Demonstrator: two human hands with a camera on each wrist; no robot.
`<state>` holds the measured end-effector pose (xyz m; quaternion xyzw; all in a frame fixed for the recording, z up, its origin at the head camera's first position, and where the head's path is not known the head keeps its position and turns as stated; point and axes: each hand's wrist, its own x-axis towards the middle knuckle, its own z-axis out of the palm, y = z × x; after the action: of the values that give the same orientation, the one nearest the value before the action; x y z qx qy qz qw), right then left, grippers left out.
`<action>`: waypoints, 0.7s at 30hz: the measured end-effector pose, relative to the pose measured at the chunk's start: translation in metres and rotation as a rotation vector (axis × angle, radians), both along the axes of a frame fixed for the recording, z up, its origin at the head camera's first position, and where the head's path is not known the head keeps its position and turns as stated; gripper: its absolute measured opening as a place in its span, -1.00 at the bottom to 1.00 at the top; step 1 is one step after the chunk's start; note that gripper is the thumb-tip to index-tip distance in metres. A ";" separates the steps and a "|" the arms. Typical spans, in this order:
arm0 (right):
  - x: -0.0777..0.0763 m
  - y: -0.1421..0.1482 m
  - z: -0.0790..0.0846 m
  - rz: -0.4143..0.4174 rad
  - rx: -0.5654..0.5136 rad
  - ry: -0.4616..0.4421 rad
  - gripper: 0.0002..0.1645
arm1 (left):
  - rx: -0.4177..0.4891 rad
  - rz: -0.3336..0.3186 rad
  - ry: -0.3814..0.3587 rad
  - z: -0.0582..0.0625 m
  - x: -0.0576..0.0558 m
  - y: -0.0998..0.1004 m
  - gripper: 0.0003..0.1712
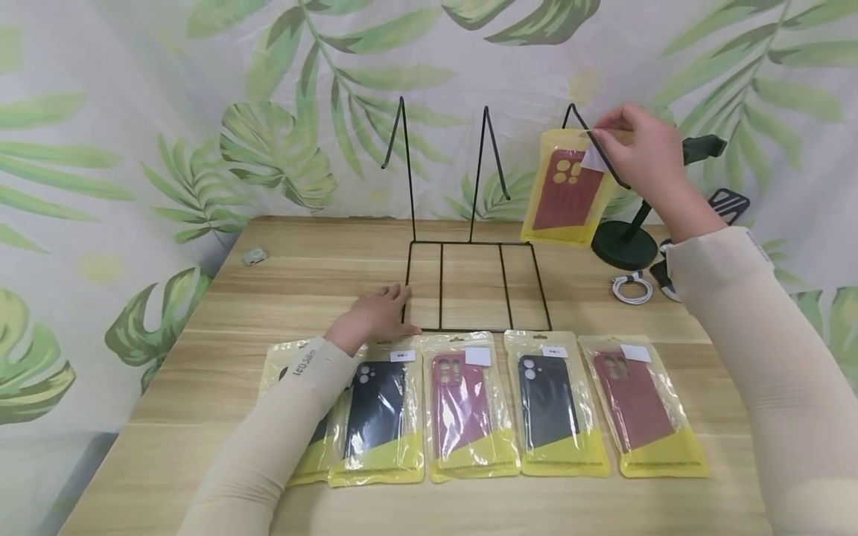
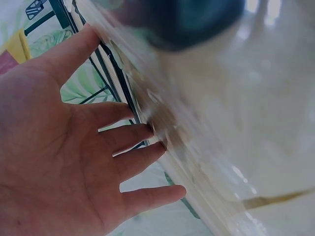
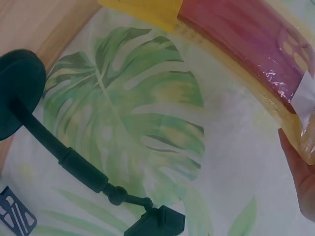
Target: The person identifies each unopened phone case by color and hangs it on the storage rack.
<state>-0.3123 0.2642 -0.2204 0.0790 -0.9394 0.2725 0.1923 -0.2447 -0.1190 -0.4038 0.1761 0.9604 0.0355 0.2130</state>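
My right hand [image 1: 642, 152] pinches the top of a yellow-edged clear bag holding a red phone case [image 1: 570, 195]. The bag hangs upright at the right prong [image 1: 606, 152] of a black wire rack [image 1: 441, 286]. In the right wrist view, the bagged case [image 3: 236, 44] crosses the upper right, with only part of the hand [image 3: 299, 179] showing. My left hand [image 1: 375, 316] touches the left side of the rack's base with fingers extended, and its palm [image 2: 64, 137] shows in the left wrist view. The rack's other two prongs carry nothing.
Several bagged phone cases [image 1: 462, 409], dark and reddish, lie in a row along the front, the leftmost partly under my left sleeve. A dark green stand [image 1: 625, 246] and a coiled white cable [image 1: 631, 288] are at right. A small grey object [image 1: 255, 257] sits back left.
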 end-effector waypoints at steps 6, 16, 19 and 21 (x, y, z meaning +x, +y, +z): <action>-0.019 -0.004 0.005 -0.040 0.018 -0.052 -0.50 | 0.003 0.010 -0.004 -0.001 0.001 0.002 0.08; -0.039 -0.005 0.007 -0.071 -0.005 -0.099 -0.45 | 0.023 0.018 0.012 0.000 0.004 0.001 0.06; -0.037 -0.005 0.004 -0.060 -0.017 -0.078 -0.40 | 0.032 0.024 0.014 0.001 0.004 0.000 0.06; -0.033 -0.003 0.000 -0.059 -0.018 -0.056 -0.36 | 0.033 0.025 0.015 0.002 0.005 0.000 0.06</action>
<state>-0.3452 0.2608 -0.2203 0.0421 -0.9439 0.2772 0.1745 -0.2396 -0.1192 -0.4013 0.1679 0.9634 0.0525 0.2024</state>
